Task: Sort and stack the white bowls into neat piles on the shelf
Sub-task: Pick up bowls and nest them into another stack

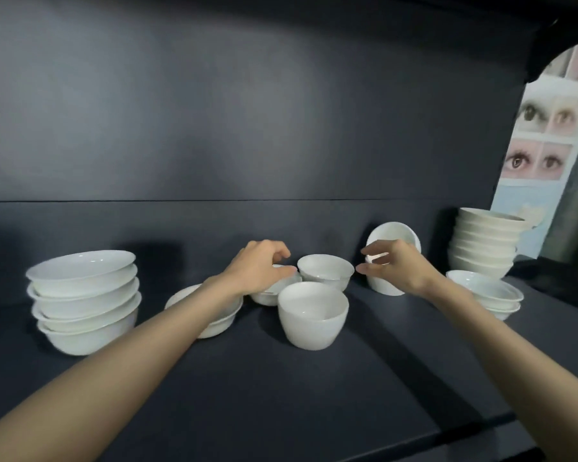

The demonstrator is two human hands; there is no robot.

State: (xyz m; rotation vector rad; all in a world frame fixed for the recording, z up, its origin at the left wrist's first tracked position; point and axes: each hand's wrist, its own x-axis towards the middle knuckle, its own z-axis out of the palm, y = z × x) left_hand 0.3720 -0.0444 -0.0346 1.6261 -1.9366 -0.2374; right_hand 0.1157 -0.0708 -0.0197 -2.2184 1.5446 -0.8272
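White bowls stand scattered on a dark shelf point(281, 395). A deep bowl point(312, 315) sits in front, with a second bowl point(326, 271) just behind it. My left hand point(257, 271) hovers with loosely curled fingers over a small bowl point(267, 296), its thumb near the rim. My right hand point(394, 265) has thumb and forefinger spread apart in front of another bowl point(382, 288), gripping nothing. A tilted bowl point(394, 233) leans against the back wall. Neither hand touches the middle bowl between them.
A stack of several wide bowls point(80, 295) stands at the left. Shallow bowls point(214, 325) lie under my left forearm. At the right are a tall stack point(484, 241) and a low pile of shallow bowls point(488, 288). The shelf's front edge runs lower right.
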